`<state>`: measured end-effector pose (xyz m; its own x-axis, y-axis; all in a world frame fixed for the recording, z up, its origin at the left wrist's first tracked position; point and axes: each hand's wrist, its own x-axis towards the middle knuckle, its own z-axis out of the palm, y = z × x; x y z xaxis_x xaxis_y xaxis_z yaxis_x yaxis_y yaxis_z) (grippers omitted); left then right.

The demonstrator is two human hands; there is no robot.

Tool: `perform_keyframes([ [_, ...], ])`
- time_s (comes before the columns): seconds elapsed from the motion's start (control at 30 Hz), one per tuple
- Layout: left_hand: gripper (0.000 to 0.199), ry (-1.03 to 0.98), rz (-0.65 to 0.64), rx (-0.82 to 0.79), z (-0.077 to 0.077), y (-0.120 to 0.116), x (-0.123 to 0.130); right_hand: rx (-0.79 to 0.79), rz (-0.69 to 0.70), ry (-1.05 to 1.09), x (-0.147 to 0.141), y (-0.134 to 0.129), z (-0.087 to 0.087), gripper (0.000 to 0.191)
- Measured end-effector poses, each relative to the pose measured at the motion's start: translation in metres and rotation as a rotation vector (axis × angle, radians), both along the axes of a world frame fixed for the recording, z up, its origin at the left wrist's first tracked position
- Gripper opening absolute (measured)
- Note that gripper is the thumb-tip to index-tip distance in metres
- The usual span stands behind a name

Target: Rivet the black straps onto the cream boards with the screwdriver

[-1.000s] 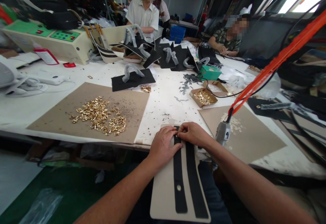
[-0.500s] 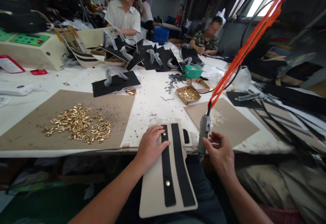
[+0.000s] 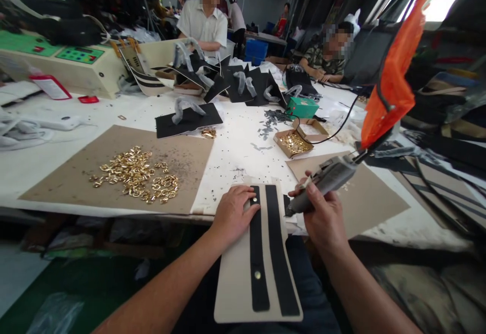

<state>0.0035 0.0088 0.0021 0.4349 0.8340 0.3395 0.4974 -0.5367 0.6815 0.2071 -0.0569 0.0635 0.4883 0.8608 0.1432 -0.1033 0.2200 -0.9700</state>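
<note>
A beige panel (image 3: 237, 283) with two black straps (image 3: 279, 253) lies across the table edge and my lap. Two gold studs show on its left strap, the lower one (image 3: 257, 275) bare and the upper one beside my fingertips. My left hand (image 3: 233, 215) rests on the panel's upper left part, pressing it with thumb and fingers. To its right, my right hand (image 3: 322, 212) is wrapped round a grey power screwdriver-like tool (image 3: 334, 174), tilted with its tip down to the left near the panel's right edge. An orange wrap (image 3: 398, 81) hangs above the tool.
Gold metal rings (image 3: 134, 174) are heaped on brown cardboard (image 3: 76, 172) at the left. A small box of gold parts (image 3: 294, 142) and a green box (image 3: 302, 107) stand ahead. Black panels (image 3: 188, 121) lie farther back. Two people (image 3: 207, 25) sit or stand across the table.
My right hand has closed round the hanging tool and tilted it, its tip now toward the panel. The orange wrap has swung. My left hand stays on the panel; the view has shifted left.
</note>
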Motion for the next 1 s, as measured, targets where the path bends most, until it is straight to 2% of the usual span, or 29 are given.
perform_keyframes([
  [0.13,0.024,-0.016,0.022,-0.018,0.001,0.001,0.000,0.082,0.074,-0.013,-0.036,0.035,0.005,0.030],
  [0.27,0.032,-0.021,0.032,-0.034,0.002,-0.001,0.001,0.076,0.111,-0.036,-0.054,0.060,-0.006,0.035],
  [0.37,0.031,-0.022,0.016,-0.050,0.002,-0.001,0.001,0.062,0.094,-0.078,-0.058,0.070,-0.016,0.042],
  [0.57,0.023,-0.027,0.016,-0.071,0.001,0.002,0.001,0.052,0.069,-0.123,-0.061,0.074,-0.023,0.045],
  [0.77,0.024,-0.028,0.010,-0.100,0.003,0.002,0.000,0.030,0.096,-0.126,-0.065,0.075,-0.017,0.040],
  [1.0,0.022,-0.019,-0.003,-0.110,0.002,0.004,0.000,0.013,0.141,-0.218,-0.068,0.072,-0.009,0.026],
])
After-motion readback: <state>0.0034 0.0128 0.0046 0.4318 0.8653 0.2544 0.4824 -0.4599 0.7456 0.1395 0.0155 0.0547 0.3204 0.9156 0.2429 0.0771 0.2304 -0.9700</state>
